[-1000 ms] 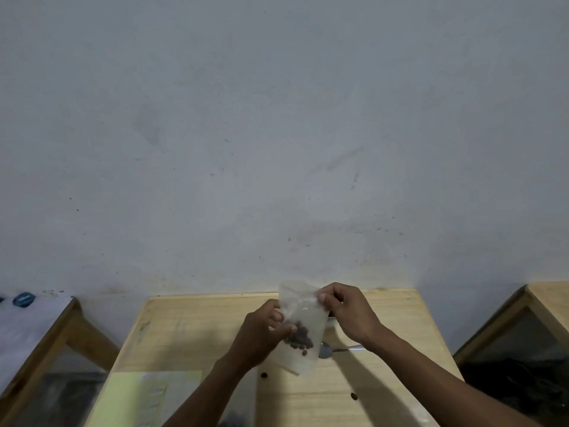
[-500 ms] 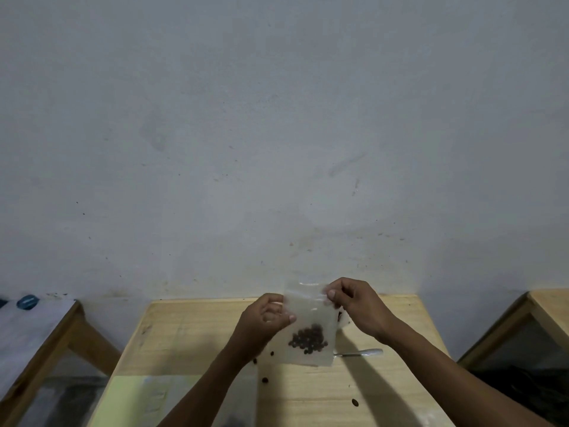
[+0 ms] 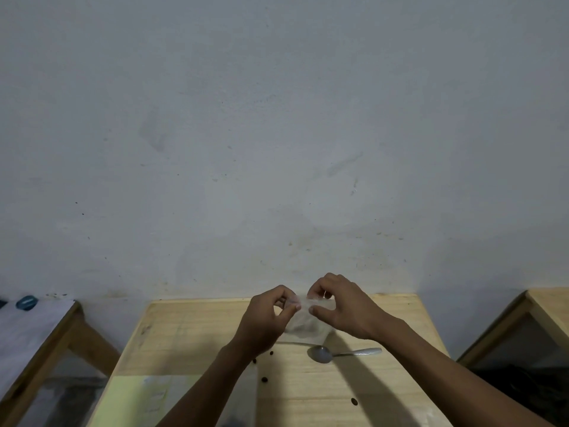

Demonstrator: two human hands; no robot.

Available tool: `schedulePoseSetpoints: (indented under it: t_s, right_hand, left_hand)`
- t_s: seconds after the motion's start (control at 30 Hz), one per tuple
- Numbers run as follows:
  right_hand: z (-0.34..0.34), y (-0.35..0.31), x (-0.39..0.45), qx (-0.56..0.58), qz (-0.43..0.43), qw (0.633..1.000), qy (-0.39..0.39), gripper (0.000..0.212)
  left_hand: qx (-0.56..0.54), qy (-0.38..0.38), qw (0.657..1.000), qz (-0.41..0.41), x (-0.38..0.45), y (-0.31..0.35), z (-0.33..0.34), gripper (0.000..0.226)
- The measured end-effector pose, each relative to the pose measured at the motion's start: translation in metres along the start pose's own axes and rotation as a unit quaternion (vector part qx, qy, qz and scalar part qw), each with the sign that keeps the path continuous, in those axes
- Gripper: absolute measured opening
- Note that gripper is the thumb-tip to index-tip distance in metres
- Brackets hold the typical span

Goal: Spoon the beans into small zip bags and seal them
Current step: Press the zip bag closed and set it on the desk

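Bag (image 3: 308, 325) held up above the wooden table (image 3: 191, 334), near its far edge, close to the wall (image 3: 277, 118). It's a small clear zip bag, hanging from its top edge between both hands. Plastic is hazy and blurred here; beans inside it can't be made out, so contents unconfirmed.

Left hand (image 3: 264, 322) pinches the top left corner of the bag, thumb and forefinger tips pressed together on the plastic, other fingers curled in behind. Right hand (image 3: 341, 306) pinches the top edge just right of that, thumb underneath and forefinger on top, remaining fingers curled over the rim. The two pinch points sit just beside each other, nearly touching. Whether the zip strip is closed between them probably can't be judged from this view.

Spoon (image 3: 341, 354) lies flat on the table below the bag, bowl to the left, handle pointing right, apart from both hands. Bowl looks empty.

Loose beans (image 3: 264, 379) on the tabletop: a few dark single ones scattered below the left wrist, one more further toward the near edge at right.

Pale yellow-green sheet (image 3: 138, 399) covers the near left part of the table, partly under the left forearm.

Side tables: one at left (image 3: 37, 331) with a small blue object (image 3: 27, 302) at its far corner, another at right (image 3: 548, 309), both well apart from the work area.
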State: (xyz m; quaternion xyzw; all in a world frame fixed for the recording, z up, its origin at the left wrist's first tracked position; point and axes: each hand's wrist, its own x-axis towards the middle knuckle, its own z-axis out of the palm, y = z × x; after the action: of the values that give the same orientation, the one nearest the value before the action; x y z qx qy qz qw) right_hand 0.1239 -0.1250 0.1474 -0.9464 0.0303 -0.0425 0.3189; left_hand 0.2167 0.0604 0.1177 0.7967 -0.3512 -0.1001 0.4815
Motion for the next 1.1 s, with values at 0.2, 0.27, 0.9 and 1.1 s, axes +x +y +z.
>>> schedulePoseSetpoints:
  t_s: [0.2,0.27,0.9,1.1]
  right_hand:
    - [0.007,-0.008,0.002,-0.058,-0.008,0.998,0.017,0.01]
    - [0.009,-0.009,0.002,-0.067,-0.011,0.998,0.017,0.012]
    - [0.013,-0.018,0.003,-0.095,-0.047,0.994,0.021,0.007]
    - [0.008,-0.017,0.003,-0.122,-0.066,0.99,0.014,0.013]
  left_hand:
    - [0.006,0.006,1.0,0.006,-0.003,0.003,0.002,0.003]
    - [0.001,0.007,1.0,-0.003,-0.004,0.002,0.001,0.002]
    - [0.054,0.01,0.998,0.029,-0.006,0.011,-0.006,0.008]
    - [0.028,0.013,0.999,-0.023,-0.003,0.009,-0.023,0.007]
